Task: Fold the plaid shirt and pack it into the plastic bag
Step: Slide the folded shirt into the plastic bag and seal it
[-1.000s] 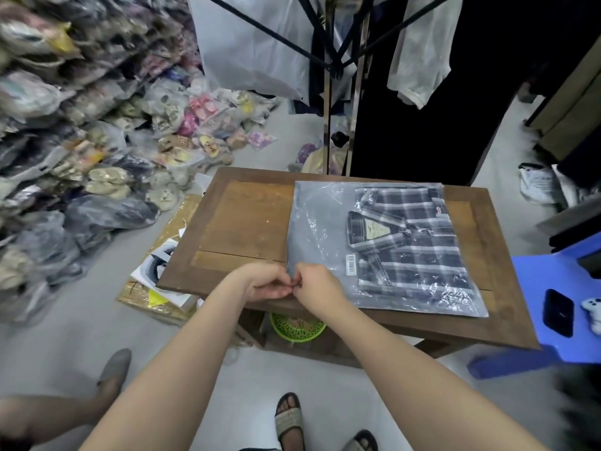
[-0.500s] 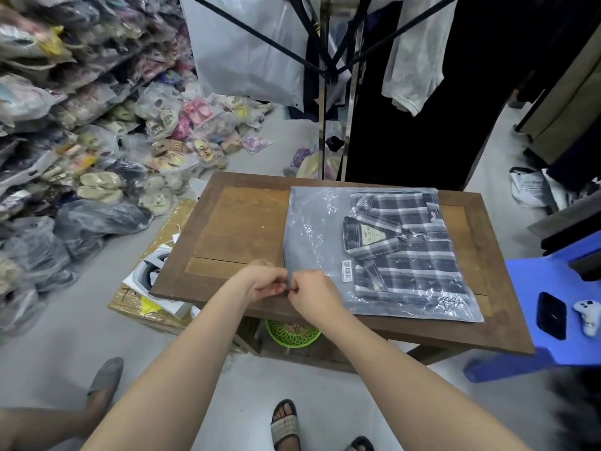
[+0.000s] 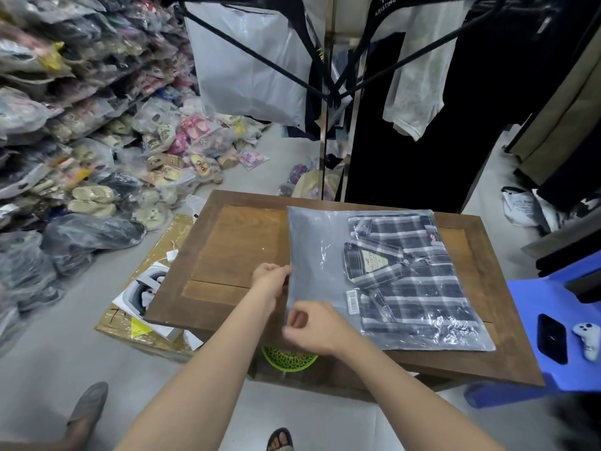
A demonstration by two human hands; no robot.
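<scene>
Shirt label: "HOLLISTER" readable on cream neck tag of plaid shirt (image 3: 409,278); small red logo stitched near top right edge of fold.
Barcode: white sticker (image 3: 352,301) on bag, just left of shirt, digits too small to read.
Hanger print: "KRISTINO" in white on black hanger (image 3: 385,4) at top of frame.
Counts: one shirt, one plastic bag, one table, two hands, one phone, one game controller, one green basket.
Shirt look: folded flat, collar up, navy-grey plaid with white stripes, fully inside bag.
Shirt position: right half of plastic bag (image 3: 320,252), left half of bag flat and grey.
Bag position: flat on wooden table (image 3: 227,249), right of centre, near corner reaching table's front edge.
Bag look: clear front, glossy wrinkles, grey backing.
Left hand (image 3: 271,279): on bag's left edge, fingers curled and pinched closed on bag edge.
Right hand (image 3: 317,330): at bag's near-left corner, thumb and fingertips pressed on the plastic; real pinch or just resting, cannot tell.
Hand spacing: apart, both along same left edge.
Stool: blue stool (image 3: 553,301) right of table, black phone (image 3: 552,338) and white controller (image 3: 587,340) on it, side by side.
Basket: green basket (image 3: 287,359) under table's front edge.
Floor left: heaps of bagged slippers (image 3: 94,198), count not possible.
</scene>
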